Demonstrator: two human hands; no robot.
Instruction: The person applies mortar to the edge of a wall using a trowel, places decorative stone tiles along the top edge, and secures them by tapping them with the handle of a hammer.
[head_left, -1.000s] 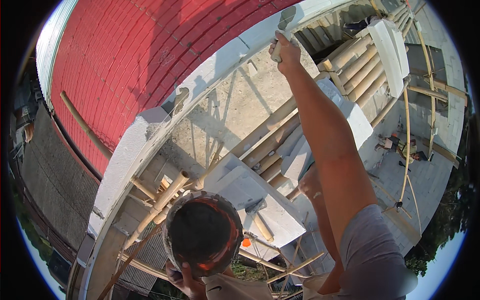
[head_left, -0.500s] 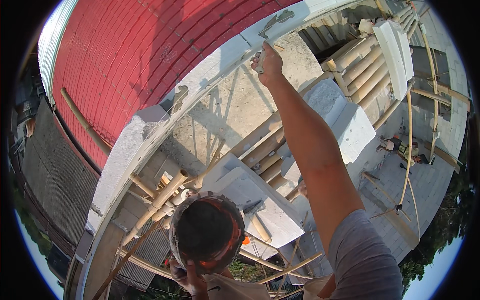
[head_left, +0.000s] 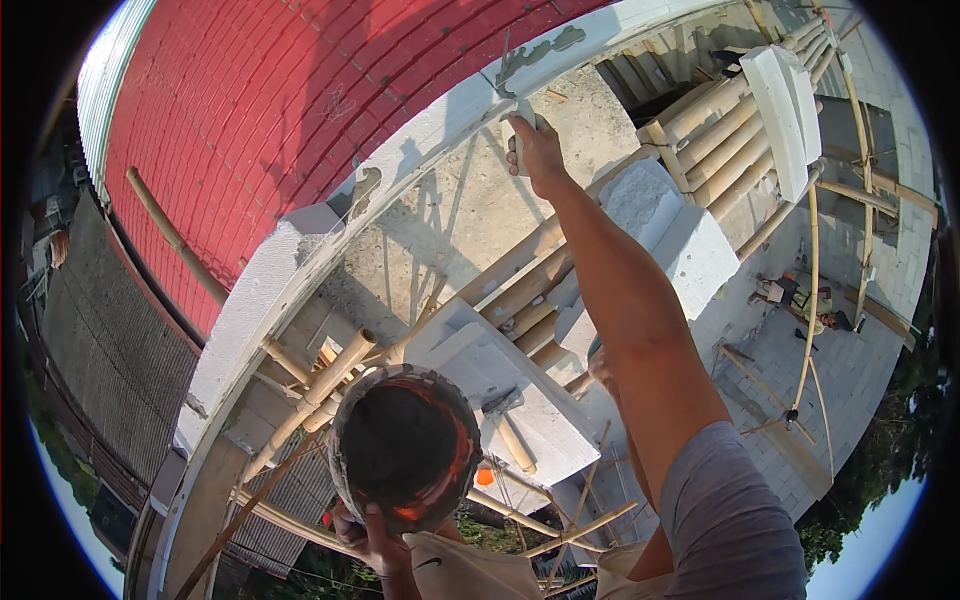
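Observation:
My right hand [head_left: 535, 152] reaches far forward, closed round the handle of a trowel [head_left: 524, 118]. Its blade end is at the pale top edge of the wall [head_left: 440, 125], beside a streak of wet grey mortar [head_left: 540, 58]. Another mortar patch [head_left: 366, 188] lies farther left along that edge. Low in the view, my left hand [head_left: 372, 540] grips the near rim of a round, mortar-crusted bucket [head_left: 400, 450]. The bucket's inside is dark, with reddish-orange showing on one side; how much it holds is hard to make out.
White lightweight blocks [head_left: 690, 240] sit on bamboo poles [head_left: 720, 130]. On the nearer block [head_left: 550, 420] lies a wooden-handled tool [head_left: 515, 440]. A white block [head_left: 265, 270] stands on the wall at left. Red roofing [head_left: 250, 130] spans beyond. Bamboo scaffolding drops to a lower floor [head_left: 760, 400].
My right hand has drawn back slightly toward me with the trowel. The mortar streak on the wall's edge now looks longer. The bucket has shifted a little left in view.

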